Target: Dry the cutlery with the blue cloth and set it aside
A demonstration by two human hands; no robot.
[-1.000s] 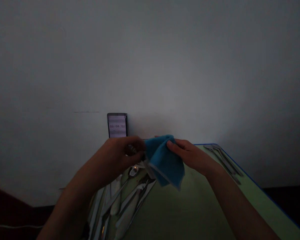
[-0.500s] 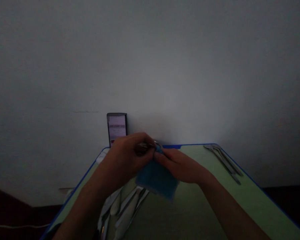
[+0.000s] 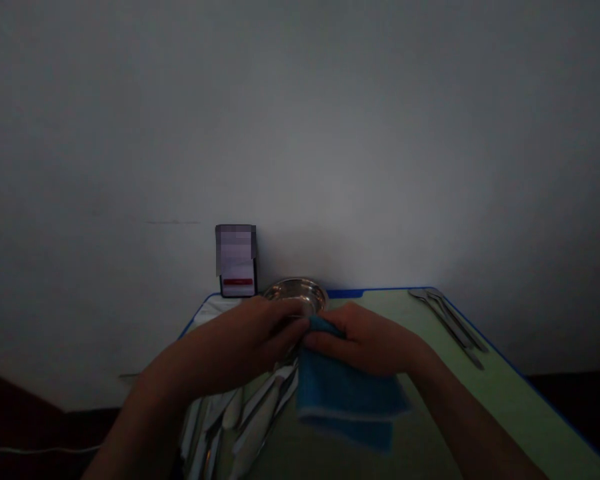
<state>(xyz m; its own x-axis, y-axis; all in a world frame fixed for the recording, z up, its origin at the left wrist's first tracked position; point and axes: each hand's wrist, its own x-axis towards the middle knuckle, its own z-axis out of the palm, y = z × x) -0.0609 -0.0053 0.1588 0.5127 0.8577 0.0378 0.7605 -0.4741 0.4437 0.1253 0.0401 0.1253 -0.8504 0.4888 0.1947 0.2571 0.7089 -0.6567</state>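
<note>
My two hands meet over the middle of a green table (image 3: 480, 413). My right hand (image 3: 370, 340) is closed on a blue cloth (image 3: 347, 400) that hangs down from it in folds. My left hand (image 3: 250, 337) is closed too, its fingertips pressed against the cloth's upper left corner; a piece of cutlery seems to be pinched there, mostly hidden by cloth and fingers. Just below my left hand lies a heap of metal cutlery (image 3: 245, 417). A small metal bowl (image 3: 296, 294) stands right behind my hands.
A phone (image 3: 236, 260) leans upright against the grey wall at the table's back edge. Three metal utensils (image 3: 447, 319) lie side by side near the back right corner. The table has a blue rim (image 3: 530, 390). The room is dim.
Both hands have sunk lower and nearer to me, uncovering the metal bowl behind them. The cloth, bunched between the hands before, now hangs lower and spreads wider under my right hand.
</note>
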